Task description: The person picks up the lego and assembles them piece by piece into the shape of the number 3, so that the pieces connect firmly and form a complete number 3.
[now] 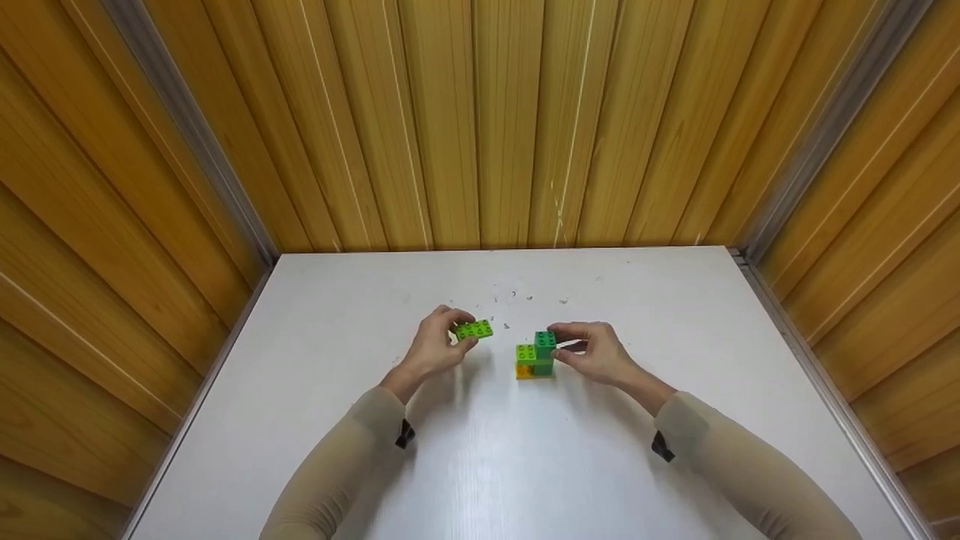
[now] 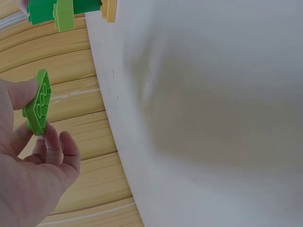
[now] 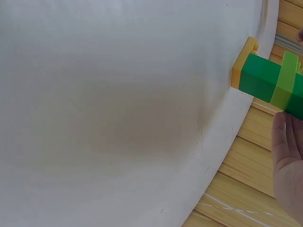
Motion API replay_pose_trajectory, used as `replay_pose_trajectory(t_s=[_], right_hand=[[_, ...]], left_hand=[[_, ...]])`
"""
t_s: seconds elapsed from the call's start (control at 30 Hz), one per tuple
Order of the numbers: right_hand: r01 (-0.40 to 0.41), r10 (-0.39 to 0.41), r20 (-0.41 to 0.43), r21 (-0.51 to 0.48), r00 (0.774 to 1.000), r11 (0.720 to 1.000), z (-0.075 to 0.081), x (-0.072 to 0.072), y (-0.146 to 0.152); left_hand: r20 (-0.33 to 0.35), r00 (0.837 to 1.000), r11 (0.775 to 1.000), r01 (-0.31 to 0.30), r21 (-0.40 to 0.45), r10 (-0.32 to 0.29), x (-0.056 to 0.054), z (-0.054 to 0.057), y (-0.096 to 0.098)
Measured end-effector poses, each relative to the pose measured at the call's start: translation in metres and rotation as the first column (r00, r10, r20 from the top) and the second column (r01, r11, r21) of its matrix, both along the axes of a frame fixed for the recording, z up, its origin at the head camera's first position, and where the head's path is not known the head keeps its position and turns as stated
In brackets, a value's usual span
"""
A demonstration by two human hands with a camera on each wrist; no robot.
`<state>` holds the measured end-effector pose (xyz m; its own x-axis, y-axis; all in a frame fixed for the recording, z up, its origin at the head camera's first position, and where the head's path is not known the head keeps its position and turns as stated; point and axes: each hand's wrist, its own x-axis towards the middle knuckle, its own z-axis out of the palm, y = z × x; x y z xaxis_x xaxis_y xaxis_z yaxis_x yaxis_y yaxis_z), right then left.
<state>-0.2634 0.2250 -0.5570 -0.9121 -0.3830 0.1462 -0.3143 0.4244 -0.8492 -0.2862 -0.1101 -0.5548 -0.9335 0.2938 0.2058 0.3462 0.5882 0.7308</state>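
My left hand [image 1: 435, 345] pinches a flat lime-green toy building brick [image 1: 474, 329] between thumb and fingers, its studs facing up. In the left wrist view the hollow underside of that lime brick [image 2: 41, 101] shows. To its right is a small stack of bricks: a yellow-orange plate [image 3: 242, 64] at the bottom, a dark green brick [image 3: 259, 75] on it, then a lime-green plate [image 3: 283, 82], and another dark green brick [image 1: 545, 341] on top at the right side. My right hand [image 1: 600, 354] holds that top brick from the right, thumb in front and fingers behind.
A white table [image 1: 487, 465] lies under both hands, with several small dark marks [image 1: 514, 294] toward its back. Wood-panelled walls [image 1: 502, 127] close off the back and both sides, with grey metal posts [image 1: 202, 127] at the corners.
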Motion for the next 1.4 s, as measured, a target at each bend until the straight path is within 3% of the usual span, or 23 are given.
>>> replay_pose_trajectory(t_s=[0.5, 0.93, 1.17, 1.4], right_hand=[[-0.009, 0.01, 0.009, -0.096, 1.0, 0.995, 0.013, -0.003, 0.002], [-0.046, 0.04, -0.042, -0.145, 0.998, 0.988, 0.03, -0.002, -0.006], [-0.058, 0.051, -0.044, -0.175, 0.998, 0.983, 0.032, -0.002, -0.006], [-0.024, 0.016, -0.055, -0.147, 0.998, 0.989, 0.029, -0.001, -0.003]], left_hand=[[0.011, 0.992, 0.991, 0.128, 0.025, -0.128, 0.007, 0.022, 0.028], [0.044, 0.982, 0.981, 0.182, 0.065, -0.185, 0.004, 0.029, 0.05], [0.049, 0.969, 0.969, 0.237, 0.073, -0.24, 0.003, 0.032, 0.067], [0.062, 0.964, 0.965, 0.254, 0.063, -0.258, 0.002, 0.033, 0.079]])
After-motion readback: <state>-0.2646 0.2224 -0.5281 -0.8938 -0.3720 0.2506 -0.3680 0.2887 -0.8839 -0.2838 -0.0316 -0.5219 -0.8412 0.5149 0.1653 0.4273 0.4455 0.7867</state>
